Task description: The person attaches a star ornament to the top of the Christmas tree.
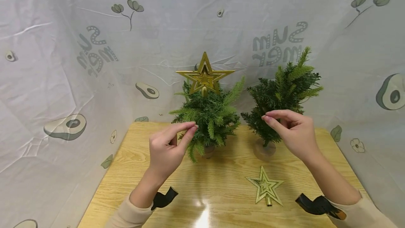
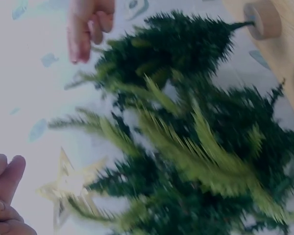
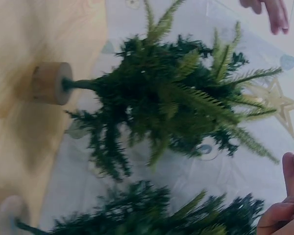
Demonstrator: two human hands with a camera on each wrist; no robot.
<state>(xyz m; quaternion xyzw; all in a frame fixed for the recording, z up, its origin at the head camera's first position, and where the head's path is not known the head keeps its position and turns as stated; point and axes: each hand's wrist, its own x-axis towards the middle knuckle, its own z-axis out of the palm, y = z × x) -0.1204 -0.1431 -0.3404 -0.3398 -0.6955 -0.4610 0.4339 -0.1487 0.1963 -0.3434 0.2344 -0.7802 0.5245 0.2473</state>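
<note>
My left hand (image 1: 166, 150) is raised in front of the left small Christmas tree (image 1: 210, 115), thumb and forefinger close together and nothing visible between them. A gold star topper (image 1: 205, 77) stands upright at that tree's top, untouched by either hand. The right hand (image 1: 297, 133), also bent loosely with no object visible in it, hovers before the right Christmas tree (image 1: 284, 80). This tree leans to the right and has no star on it. On the table in front lies a second gold star topper (image 1: 265, 186). Both wrist views show the trees sideways.
The wood-grain table (image 1: 133, 171) carries both trees; the right one stands on a round wooden base (image 1: 264, 150). A pale printed cloth (image 1: 177, 20) hangs behind and along both sides. Dark straps (image 1: 164, 198) are at the wrists.
</note>
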